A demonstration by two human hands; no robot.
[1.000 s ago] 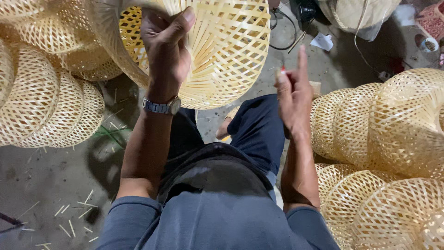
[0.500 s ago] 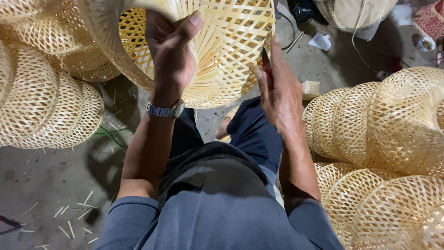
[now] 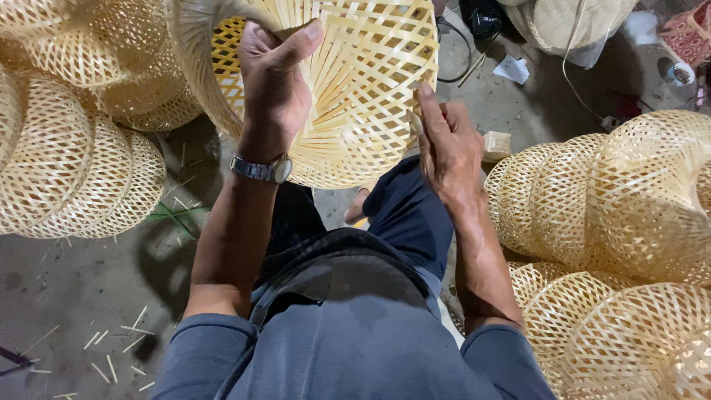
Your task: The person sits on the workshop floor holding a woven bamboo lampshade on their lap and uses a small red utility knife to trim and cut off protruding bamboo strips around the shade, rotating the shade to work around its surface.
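A pale woven bamboo basket [image 3: 355,89], dome shaped with an open lattice, is held up in front of me over my lap. My left hand [image 3: 274,81], with a metal wristwatch below it, grips the basket's rim, thumb on the outside and fingers curled inside. At the basket's right side my right hand [image 3: 448,144] presses against the weave, fingers pinched on a strip at the edge. I sit with my knees in dark blue trousers under the basket.
Stacks of similar woven bamboo baskets lie at the left [image 3: 67,163] and at the right [image 3: 629,237]. Loose bamboo slivers [image 3: 118,348] litter the concrete floor. A black cable [image 3: 463,55], white paper [image 3: 511,68] and a small wooden block [image 3: 496,144] lie beyond.
My right hand was apart from the basket with fingers raised; it has moved left onto the basket's right edge and closed on the weave. The left hand keeps its grip.
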